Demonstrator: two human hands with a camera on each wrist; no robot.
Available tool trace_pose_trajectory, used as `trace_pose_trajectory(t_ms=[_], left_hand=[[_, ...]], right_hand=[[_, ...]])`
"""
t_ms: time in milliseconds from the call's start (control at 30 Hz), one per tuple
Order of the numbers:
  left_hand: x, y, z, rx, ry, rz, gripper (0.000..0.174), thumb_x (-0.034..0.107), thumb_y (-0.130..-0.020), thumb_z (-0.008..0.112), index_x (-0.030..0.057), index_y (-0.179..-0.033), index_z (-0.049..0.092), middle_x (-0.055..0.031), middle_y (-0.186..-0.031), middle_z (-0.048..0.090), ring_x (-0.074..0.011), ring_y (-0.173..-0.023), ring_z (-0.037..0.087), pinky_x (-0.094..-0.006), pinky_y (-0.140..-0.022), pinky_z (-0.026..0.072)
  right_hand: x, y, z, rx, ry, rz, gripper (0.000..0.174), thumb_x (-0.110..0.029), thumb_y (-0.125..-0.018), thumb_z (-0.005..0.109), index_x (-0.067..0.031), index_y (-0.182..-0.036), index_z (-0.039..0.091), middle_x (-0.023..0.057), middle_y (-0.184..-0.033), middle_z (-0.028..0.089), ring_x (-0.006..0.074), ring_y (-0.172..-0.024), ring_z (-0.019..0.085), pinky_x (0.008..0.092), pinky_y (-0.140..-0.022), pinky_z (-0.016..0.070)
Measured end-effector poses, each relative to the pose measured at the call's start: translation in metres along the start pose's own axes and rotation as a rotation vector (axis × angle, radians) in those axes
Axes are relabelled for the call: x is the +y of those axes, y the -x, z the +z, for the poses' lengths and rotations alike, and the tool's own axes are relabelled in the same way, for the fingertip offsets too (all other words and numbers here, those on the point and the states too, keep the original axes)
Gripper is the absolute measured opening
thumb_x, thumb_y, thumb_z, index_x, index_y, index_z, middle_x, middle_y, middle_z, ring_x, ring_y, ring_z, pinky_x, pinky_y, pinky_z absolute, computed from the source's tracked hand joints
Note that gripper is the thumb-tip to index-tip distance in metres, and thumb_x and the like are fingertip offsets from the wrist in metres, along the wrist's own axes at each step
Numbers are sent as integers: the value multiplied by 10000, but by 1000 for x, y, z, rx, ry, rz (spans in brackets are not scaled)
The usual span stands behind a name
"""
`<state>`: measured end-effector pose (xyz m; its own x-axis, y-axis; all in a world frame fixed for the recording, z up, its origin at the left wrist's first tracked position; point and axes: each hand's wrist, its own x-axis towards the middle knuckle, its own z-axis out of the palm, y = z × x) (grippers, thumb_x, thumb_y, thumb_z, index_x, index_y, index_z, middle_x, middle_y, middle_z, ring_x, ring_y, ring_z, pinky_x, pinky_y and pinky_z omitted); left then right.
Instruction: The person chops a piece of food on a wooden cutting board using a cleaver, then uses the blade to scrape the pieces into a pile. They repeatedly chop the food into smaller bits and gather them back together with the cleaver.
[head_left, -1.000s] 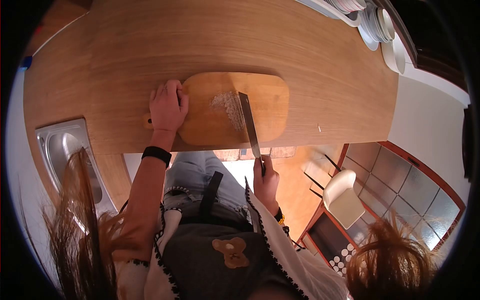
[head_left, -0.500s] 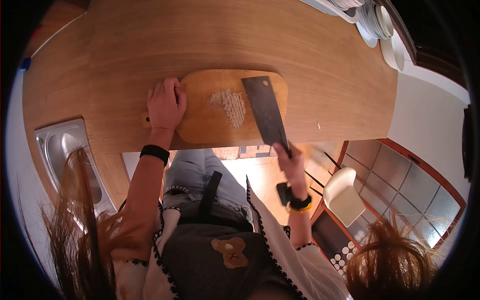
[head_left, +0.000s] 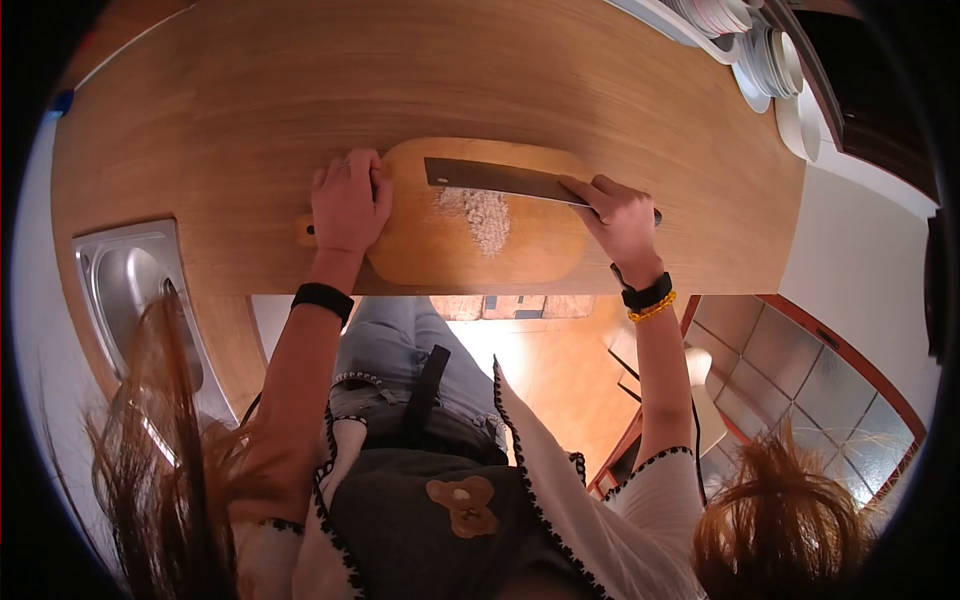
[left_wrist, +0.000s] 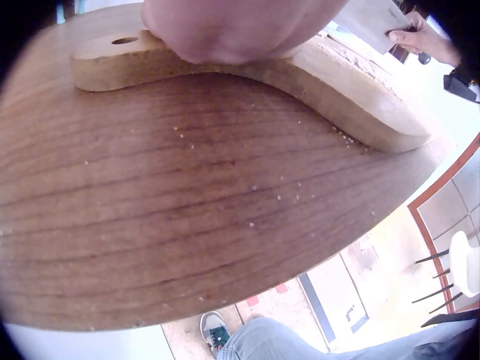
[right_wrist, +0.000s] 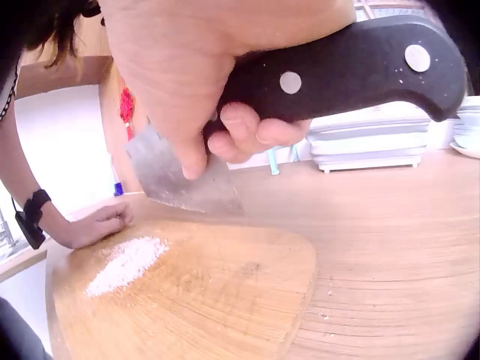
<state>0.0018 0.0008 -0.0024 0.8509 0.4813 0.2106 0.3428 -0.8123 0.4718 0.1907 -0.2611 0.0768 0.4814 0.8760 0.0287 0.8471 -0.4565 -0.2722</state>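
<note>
My right hand [head_left: 622, 222] is wrapped round the black handle of the cleaver [head_left: 495, 177]. The blade lies across the far side of the cutting board [head_left: 540, 250], just behind the pale minced pile [head_left: 483, 218] mid-board. My left hand [head_left: 350, 205] lies flat on the board's handle end, holding nothing. Risk, as I judge it: the blade tip points toward the left fingers, so a fast sweep could nick them or push mince off the board. The worktop [head_left: 250, 100] is under the board, the sink [head_left: 130, 290] left of it, stacked plates [head_left: 765, 55] far right. Nothing stands between blade and pile.

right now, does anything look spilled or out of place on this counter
Yes: tiny white crumbs lie scattered on the brown wooden countertop beside the rounded wooden cutting board, away from the pale minced pile on it.
</note>
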Motion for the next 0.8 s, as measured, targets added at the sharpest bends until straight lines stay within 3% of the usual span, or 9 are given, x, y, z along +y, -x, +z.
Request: trace_pose_trajectory(t_ms=[167, 267, 433, 567, 633, 667, 700, 767, 800], left_hand=[[-1, 0, 0, -19, 23, -14, 96, 67, -797, 530, 88, -883, 492, -80, -769, 578, -281, -750, 561, -385, -706, 421], [-1, 0, 0, -33, 8, -26, 94, 67, -796, 530, 87, -880, 490, -82, -760, 574, -282, -742, 557, -385, -703, 419], [-1, -1, 0, 3, 20, -3, 108, 68, -777, 539, 92, -863, 479, -64, -752, 578, -270, -736, 556, -383, -678, 410], [-1, 0, 0, 20, 18, 21, 120, 73, -760, 546, 96, -850, 470, -46, -751, 586, -259, -745, 559, -381, -661, 404], [0, 0, 0, 13, 18, 13, 119, 76, -761, 545, 96, -850, 469, -47, -750, 584, -260, -749, 559, -381, -664, 404], [0, 0, -1, 7, 15, 2, 117, 78, -762, 545, 96, -850, 468, -48, -750, 583, -262, -753, 559, -381, -668, 404], [0, -1, -1, 8, 14, 3, 117, 78, -762, 545, 96, -850, 468, -48, -750, 583, -262, -753, 559, -381, -668, 404], [1, 0, -1, -3, -4, -8, 115, 80, -764, 543, 97, -849, 468, -50, -744, 580, -265, -752, 558, -383, -671, 405], [0, 0, 0, -4, -2, -7, 115, 80, -764, 543, 97, -849, 468, -50, -744, 580, -265, -752, 558, -383, -671, 405]], right_hand=[[1, 7, 16, -47, 138, -49, 341, -108, -697, 650, -196, -1023, 696, 14, -624, 478, 187, -501, 507, 303, -457, 430], [3, 23, 18, 5, 205, -100, 352, -69, -678, 615, -237, -979, 692, -7, -598, 441, 141, -493, 508, 269, -436, 431], [3, 56, 11, 8, 282, -78, 401, -65, -647, 618, -232, -1005, 690, -12, -621, 441, 148, -507, 498, 274, -446, 430], [-18, 78, 6, 45, 48, 126, 399, -66, -689, 658, -173, -1073, 682, 27, -638, 494, 196, -495, 488, 315, -451, 408], [-42, 88, 15, 205, -305, 477, 256, -73, -798, 658, -93, -1053, 676, 68, -599, 497, 181, -472, 482, 314, -455, 389], [-54, 95, 17, 180, -472, 655, 103, -98, -871, 635, -21, -935, 656, 68, -554, 489, 132, -462, 467, 306, -453, 371], [-64, 107, 24, 141, -733, 847, 154, -120, -909, 592, 1, -814, 596, 21, -551, 476, 74, -480, 455, 276, -438, 364], [-98, 104, 16, 171, -1082, 1152, 203, -139, -944, 537, -15, -785, 542, -23, -565, 459, 55, -478, 446, 237, -423, 357], [-109, 109, 20, 204, -1112, 1159, 193, -144, -955, 513, -16, -812, 539, -28, -570, 453, 48, -474, 439, 223, -420, 358]])
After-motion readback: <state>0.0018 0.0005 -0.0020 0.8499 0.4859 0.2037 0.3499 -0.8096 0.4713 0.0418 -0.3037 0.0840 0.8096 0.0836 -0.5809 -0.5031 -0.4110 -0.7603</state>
